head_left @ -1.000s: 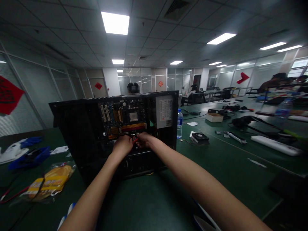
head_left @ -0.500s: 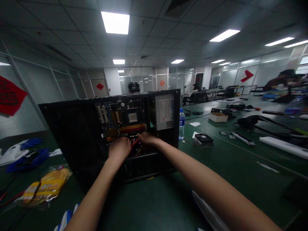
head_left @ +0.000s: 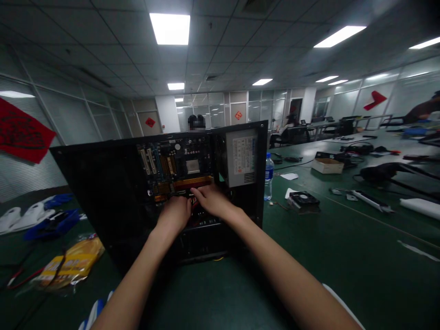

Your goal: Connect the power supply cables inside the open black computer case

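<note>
An open black computer case (head_left: 103, 192) stands on the green table (head_left: 326, 247) with its motherboard (head_left: 175, 169) and grey power supply (head_left: 241, 158) showing. Both my hands reach inside, just below the board. My left hand (head_left: 174, 214) is curled closed, its fingers hidden behind the knuckles. My right hand (head_left: 210, 199) lies beside it with fingers bent onto a red cable (head_left: 193, 201) between the two hands. What the left fingers hold cannot be made out.
A water bottle (head_left: 268, 182) stands right of the case, and a cooling fan (head_left: 302, 200), a small box (head_left: 327, 165) and cables lie farther right. A yellow plastic packet (head_left: 68, 263) and blue-white items (head_left: 41, 215) lie at the left. People sit at far desks.
The view has shifted a little, so the case sits more to the right. My right hand has moved left along the board's lower edge and now lies close beside my left hand.
</note>
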A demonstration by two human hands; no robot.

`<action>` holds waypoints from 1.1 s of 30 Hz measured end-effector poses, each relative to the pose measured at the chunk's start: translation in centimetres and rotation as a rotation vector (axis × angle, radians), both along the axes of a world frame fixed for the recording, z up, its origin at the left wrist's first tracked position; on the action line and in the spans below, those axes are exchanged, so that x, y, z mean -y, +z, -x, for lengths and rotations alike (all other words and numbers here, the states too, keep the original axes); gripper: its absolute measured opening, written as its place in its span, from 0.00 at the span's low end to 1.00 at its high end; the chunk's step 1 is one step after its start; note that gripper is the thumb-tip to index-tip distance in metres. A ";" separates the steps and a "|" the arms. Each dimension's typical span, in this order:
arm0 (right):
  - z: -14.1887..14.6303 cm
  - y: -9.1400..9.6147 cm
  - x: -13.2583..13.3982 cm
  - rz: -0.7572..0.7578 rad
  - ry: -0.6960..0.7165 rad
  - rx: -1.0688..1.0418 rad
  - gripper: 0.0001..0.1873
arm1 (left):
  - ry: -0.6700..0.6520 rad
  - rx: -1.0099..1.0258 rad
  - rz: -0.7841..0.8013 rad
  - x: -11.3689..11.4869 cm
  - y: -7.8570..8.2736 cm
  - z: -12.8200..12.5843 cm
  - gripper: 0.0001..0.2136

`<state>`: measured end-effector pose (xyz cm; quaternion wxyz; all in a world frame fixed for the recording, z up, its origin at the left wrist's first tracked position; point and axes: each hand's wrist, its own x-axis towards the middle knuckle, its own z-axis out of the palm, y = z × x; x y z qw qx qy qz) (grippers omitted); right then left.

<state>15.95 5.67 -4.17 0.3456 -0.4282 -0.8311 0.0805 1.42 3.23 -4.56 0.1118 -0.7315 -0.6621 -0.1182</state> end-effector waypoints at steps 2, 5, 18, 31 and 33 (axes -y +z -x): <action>-0.1 0.0 0.0 -0.009 -0.016 0.005 0.26 | -0.007 -0.005 0.007 0.0 0.0 0.0 0.21; -0.3 0.3 0.0 -0.029 -0.044 0.009 0.26 | -0.029 -0.001 0.014 -0.1 0.1 0.0 0.20; -0.3 0.0 0.5 -0.144 0.121 -0.046 0.24 | -0.096 0.054 0.068 0.2 0.6 0.3 0.20; -0.2 0.5 1.4 -0.124 0.207 0.054 0.22 | -0.228 0.324 0.118 -0.9 -0.4 1.9 0.15; -0.2 0.4 1.4 -0.103 0.199 0.075 0.22 | -0.191 0.297 0.143 -0.7 -0.3 1.8 0.14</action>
